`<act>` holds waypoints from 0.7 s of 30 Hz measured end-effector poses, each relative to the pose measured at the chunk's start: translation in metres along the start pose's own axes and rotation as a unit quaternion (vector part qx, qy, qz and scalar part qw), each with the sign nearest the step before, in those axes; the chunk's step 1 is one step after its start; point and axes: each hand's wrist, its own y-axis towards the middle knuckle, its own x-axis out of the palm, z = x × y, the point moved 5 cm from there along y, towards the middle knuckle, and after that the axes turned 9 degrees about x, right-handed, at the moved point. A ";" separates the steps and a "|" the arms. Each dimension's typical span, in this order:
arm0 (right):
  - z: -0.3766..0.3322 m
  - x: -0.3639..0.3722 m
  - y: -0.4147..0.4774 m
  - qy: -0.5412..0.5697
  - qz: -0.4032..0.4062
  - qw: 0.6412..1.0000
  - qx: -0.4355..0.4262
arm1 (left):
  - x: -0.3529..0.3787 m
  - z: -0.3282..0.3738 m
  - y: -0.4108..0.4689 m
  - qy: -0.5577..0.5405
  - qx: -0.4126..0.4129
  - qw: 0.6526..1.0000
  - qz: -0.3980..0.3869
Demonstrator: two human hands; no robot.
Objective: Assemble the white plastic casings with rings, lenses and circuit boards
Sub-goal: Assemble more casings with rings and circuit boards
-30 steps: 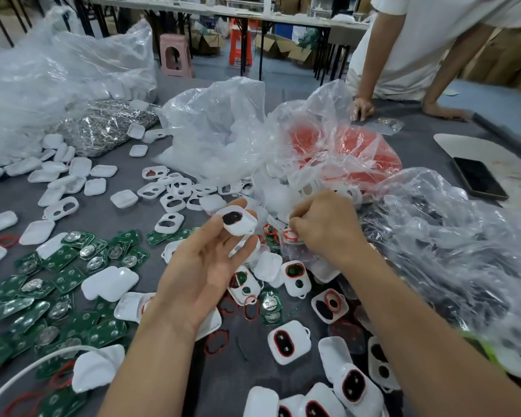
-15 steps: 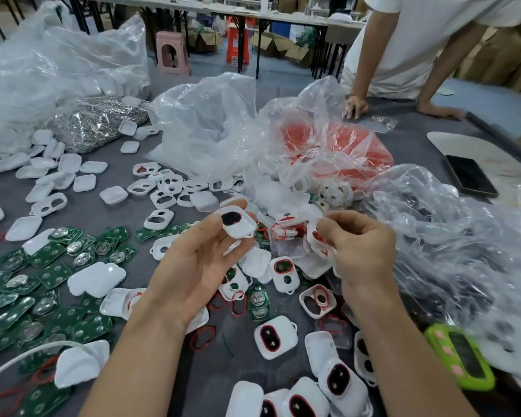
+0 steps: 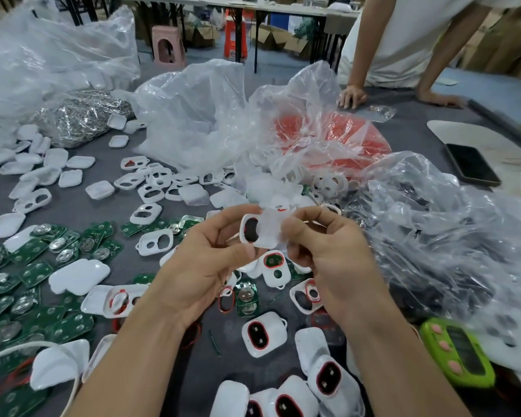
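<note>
Above a grey table, the left hand and right hand pinch 1 white casing between fingertips; green circuit boards lie scattered left.

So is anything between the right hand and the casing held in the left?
Nothing visible. The right hand already touches the white casing that the left hand holds above the table; both grips close on it.

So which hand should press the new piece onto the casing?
Probably the right hand: its fingertips pinch a blurred white piece against the white casing, while the left hand grips that casing from the other side and steadies it.
</note>
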 end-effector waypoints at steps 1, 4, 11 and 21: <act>-0.001 0.001 -0.001 -0.011 0.002 1.000 -0.011 | 0.000 -0.001 0.000 0.011 0.008 1.000 0.006; -0.002 0.004 -0.004 -0.036 0.005 0.999 -0.027 | 0.003 -0.003 0.001 0.037 0.028 0.999 -0.001; -0.006 0.000 -0.005 -0.202 0.085 0.971 -0.097 | 0.008 -0.004 0.001 0.045 0.037 0.998 -0.025; -0.003 -0.003 0.000 -0.249 0.055 0.965 -0.060 | 0.004 -0.006 0.001 0.076 0.024 0.997 -0.012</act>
